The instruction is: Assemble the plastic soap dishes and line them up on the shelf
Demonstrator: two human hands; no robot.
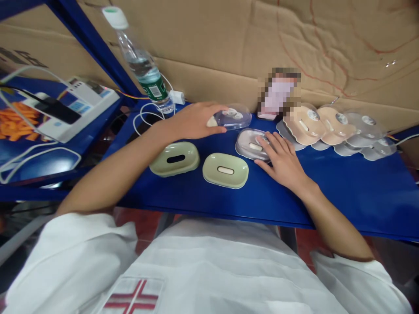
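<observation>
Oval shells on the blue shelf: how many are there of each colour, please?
Green shells: 2
Clear shells at the hands: 2
Beige shells in the right stack: 2
Clear shells in that stack: overlapping, cannot tell
Total countable: 6

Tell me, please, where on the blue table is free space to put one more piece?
The blue table is bare right of the right hand, before the stacked clear and beige lids. It is crowded between the left hand and the green cases.
</observation>
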